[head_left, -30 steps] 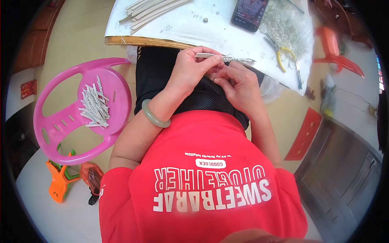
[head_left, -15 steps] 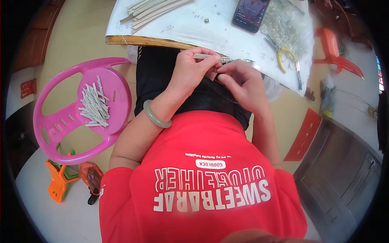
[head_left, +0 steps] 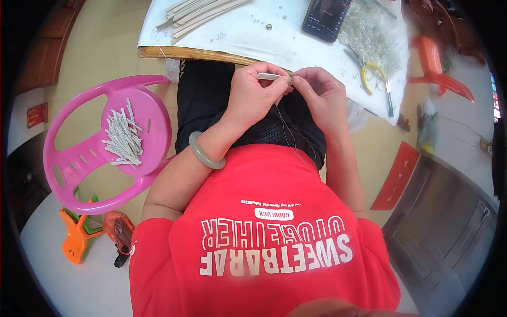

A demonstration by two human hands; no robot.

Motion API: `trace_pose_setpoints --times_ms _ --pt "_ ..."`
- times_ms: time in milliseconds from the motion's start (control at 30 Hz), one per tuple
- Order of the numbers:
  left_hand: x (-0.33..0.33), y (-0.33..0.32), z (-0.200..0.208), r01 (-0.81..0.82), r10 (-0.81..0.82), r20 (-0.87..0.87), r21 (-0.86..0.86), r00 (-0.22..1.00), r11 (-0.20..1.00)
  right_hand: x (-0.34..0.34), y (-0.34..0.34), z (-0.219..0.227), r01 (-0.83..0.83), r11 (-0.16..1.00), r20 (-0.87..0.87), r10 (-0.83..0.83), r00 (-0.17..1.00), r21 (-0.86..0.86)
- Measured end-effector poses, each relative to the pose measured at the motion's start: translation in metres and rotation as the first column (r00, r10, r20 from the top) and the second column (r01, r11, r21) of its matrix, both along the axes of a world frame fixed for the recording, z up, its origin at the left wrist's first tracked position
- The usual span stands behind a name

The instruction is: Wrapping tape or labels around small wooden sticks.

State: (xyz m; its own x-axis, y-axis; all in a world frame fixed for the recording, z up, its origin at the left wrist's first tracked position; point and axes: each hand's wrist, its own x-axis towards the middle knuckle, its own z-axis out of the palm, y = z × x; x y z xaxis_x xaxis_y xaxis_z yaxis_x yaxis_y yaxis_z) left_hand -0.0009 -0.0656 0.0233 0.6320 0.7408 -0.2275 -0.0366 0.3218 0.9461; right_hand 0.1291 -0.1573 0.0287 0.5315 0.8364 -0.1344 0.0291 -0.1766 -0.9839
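Note:
My left hand [head_left: 257,92] pinches a short flat white strip [head_left: 268,76] between thumb and fingers, over my lap just off the table's front edge. My right hand [head_left: 322,95] is closed, thumb against fingers, with its fingertips meeting the left ones at the strip's right end. What sits between the right fingertips is hidden. Thin thread [head_left: 288,129] hangs in loose loops below the hands, across my dark trousers. Near my left arm, a pink plastic chair [head_left: 157,119] bears a pile of similar strips [head_left: 123,137], some with a glittery silver covering.
On the white-covered table [head_left: 269,45] lie long pale strips [head_left: 203,16], a phone [head_left: 326,21], yellow-handled pliers [head_left: 364,74], thin tweezers-like tool [head_left: 390,98] and a plastic bag of clear beads [head_left: 372,39]. Orange plastic stools [head_left: 76,238] stand at the lower left.
My right hand has moved up and pressed its fingertips to the left ones. The silvery end that stuck out between the hands is now covered. Thread loops show more plainly below.

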Motion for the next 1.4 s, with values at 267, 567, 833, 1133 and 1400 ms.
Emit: trace_pose_setpoints --times_ms 267,567,833,1133,1400 --pt "0.000 -0.001 0.004 0.058 -0.053 -0.053 0.112 0.997 0.992 0.005 -0.003 0.002 0.137 0.988 0.126 -0.145 0.981 0.074" --pt "-0.004 0.003 -0.004 0.004 -0.004 0.006 -0.023 1.000 1.000 0.139 -0.054 0.030 0.456 0.790 -0.567 -0.170 0.806 0.410" --pt "-0.004 0.004 -0.007 0.002 -0.002 -0.005 0.024 1.000 1.000 0.235 -0.158 0.091 0.453 0.595 -0.572 0.014 0.820 0.664" --pt "-0.002 0.005 -0.008 0.007 0.012 -0.065 0.285 0.998 0.958 0.276 -0.205 0.097 0.391 0.581 -0.502 0.036 0.864 0.714" --pt "-0.005 0.010 -0.012 0.023 -0.008 -0.112 0.136 0.994 0.990 0.282 -0.211 0.082 0.375 0.567 -0.453 -0.003 0.892 0.734"
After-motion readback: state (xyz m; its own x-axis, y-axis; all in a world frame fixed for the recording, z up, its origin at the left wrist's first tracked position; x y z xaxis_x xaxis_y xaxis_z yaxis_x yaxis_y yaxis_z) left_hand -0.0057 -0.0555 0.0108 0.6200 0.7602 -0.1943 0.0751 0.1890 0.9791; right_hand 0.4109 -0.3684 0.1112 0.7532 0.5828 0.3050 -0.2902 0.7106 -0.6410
